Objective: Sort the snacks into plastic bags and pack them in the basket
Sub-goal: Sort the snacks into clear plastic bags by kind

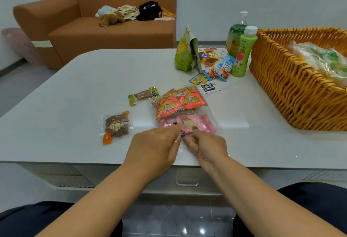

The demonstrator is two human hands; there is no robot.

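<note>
Both hands, left hand [155, 143] and right hand [206, 146], pinch the mouth of the clear plastic bag [185, 116] at frame centre on the table [65, 90]. Looks light, floppy and slippery; I'd grab the rim, not the crinkly snack packets inside.

Pinched the near edge of a clear plastic bag [185, 116] with both the left hand [156, 147] and the right hand [206, 147], orange and pink snack packets inside it. Lay flat on the white table [75, 94]. Sat left of it, two loose brown snack packets [116, 125]. Stood far right, a wicker basket [293, 86] holding a filled bag, two green bottles [241, 48] beside it
</note>
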